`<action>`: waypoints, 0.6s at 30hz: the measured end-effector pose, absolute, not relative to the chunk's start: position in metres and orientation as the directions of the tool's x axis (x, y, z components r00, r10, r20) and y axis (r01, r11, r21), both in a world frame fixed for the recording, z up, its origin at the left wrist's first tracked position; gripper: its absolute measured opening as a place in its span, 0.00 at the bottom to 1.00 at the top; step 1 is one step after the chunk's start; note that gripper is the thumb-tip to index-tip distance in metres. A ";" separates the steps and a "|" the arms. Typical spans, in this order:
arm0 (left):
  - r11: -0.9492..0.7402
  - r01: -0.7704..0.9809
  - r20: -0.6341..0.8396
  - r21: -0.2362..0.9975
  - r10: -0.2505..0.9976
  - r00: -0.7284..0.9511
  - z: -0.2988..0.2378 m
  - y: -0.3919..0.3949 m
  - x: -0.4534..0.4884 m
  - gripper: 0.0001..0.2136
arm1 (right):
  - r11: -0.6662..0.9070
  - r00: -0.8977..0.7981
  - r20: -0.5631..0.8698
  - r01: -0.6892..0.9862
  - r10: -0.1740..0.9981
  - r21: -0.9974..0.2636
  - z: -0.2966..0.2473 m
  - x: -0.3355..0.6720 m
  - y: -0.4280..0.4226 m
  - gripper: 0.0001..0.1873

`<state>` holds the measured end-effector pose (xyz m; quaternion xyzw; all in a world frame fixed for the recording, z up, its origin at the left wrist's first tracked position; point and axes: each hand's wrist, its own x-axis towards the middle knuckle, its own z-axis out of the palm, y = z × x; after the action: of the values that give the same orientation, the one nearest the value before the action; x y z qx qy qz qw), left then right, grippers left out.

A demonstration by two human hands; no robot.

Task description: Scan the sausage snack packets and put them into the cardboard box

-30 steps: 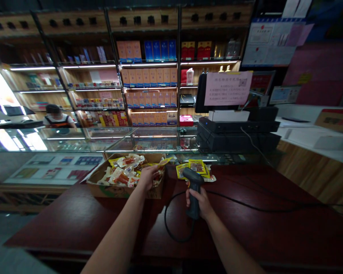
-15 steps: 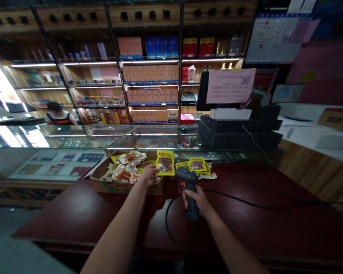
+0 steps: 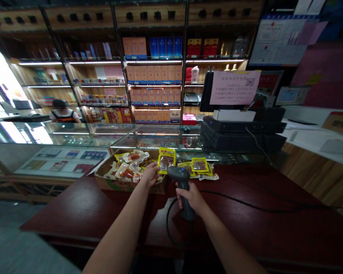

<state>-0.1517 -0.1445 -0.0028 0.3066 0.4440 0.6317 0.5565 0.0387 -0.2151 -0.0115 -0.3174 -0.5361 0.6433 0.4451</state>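
My left hand (image 3: 151, 175) pinches the lower left edge of a yellow snack packet (image 3: 167, 160) with a see-through window showing brown food. The packet stands upright by the right end of an open cardboard box (image 3: 114, 185), which is full of clear and yellow snack packets (image 3: 128, 165). My right hand (image 3: 191, 196) is wrapped round the handle of a dark barcode scanner (image 3: 183, 192). The scanner's head is close to the held packet's lower right side. Behind the scanner, several more yellow packets (image 3: 200, 164) lie in a small pile on the dark red table (image 3: 240, 228).
A black cable (image 3: 246, 207) runs over the table to the right. Behind stand glass display counters (image 3: 157, 141) and a monitor with a pink paper sign (image 3: 234, 88). A person (image 3: 63, 112) is behind the counter at left. Boxed goods (image 3: 154, 75) fill the back shelves.
My right hand has brought the scanner left, nearer to the packet in my left hand. The whole view has shifted slightly, and the left hand keeps its hold on the packet.
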 end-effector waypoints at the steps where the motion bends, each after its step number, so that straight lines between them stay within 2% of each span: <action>1: 0.015 -0.434 -0.108 0.901 0.976 -0.191 -0.003 -0.144 -0.151 0.08 | -0.027 -0.405 0.073 -0.237 0.911 -0.971 -0.012 0.039 -0.215 0.17; 7: 0.026 -0.441 -0.115 0.897 0.977 -0.178 0.000 -0.144 -0.147 0.11 | -0.009 -0.409 0.101 -0.258 0.907 -0.966 -0.010 0.042 -0.218 0.16; 12: 0.037 -0.428 -0.133 0.903 0.971 -0.197 0.000 -0.146 -0.150 0.07 | -0.019 -0.393 0.102 -0.294 0.914 -0.956 -0.014 0.050 -0.213 0.18; 18: -0.050 -0.360 -0.027 0.932 0.978 -0.205 0.011 -0.148 -0.144 0.08 | -0.046 -0.322 0.070 -0.338 0.944 -0.940 -0.029 0.099 -0.191 0.21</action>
<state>-0.1441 -0.1478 0.0112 0.3472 0.4453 0.6359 0.5261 0.0990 -0.1907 -0.0289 -0.3121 -0.4855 0.6522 0.4914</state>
